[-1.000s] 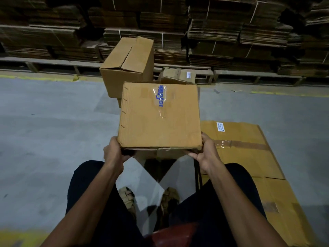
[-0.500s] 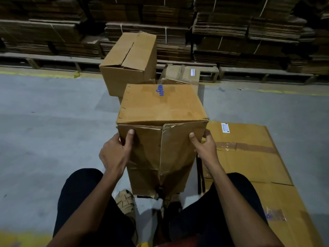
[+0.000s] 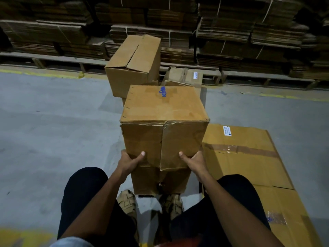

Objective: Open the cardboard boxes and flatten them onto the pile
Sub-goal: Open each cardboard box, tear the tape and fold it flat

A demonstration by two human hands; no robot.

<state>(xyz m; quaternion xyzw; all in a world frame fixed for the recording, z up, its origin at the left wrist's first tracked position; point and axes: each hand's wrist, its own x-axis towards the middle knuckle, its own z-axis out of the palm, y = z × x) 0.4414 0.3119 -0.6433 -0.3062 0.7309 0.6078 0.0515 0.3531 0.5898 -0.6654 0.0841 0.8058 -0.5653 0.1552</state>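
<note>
- Three boxes: one box (image 3: 164, 125) between the knees, gripped at its sides by left hand (image 3: 128, 162) and right hand (image 3: 195, 161); big box (image 3: 133, 65) and small box (image 3: 185, 75) behind.
- One flattened pile (image 3: 249, 166) just right.
- Bundled stacks (image 3: 231, 32) line the back.

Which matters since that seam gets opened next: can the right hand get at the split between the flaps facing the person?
Probably yes. The right hand grips the box with its thumb on the facing flap beside the seam, and nothing covers it.

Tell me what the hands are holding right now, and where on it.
Both hands hold the cardboard box: left hand on its lower left edge, right hand on its lower right edge, thumbs on the near face.
</note>
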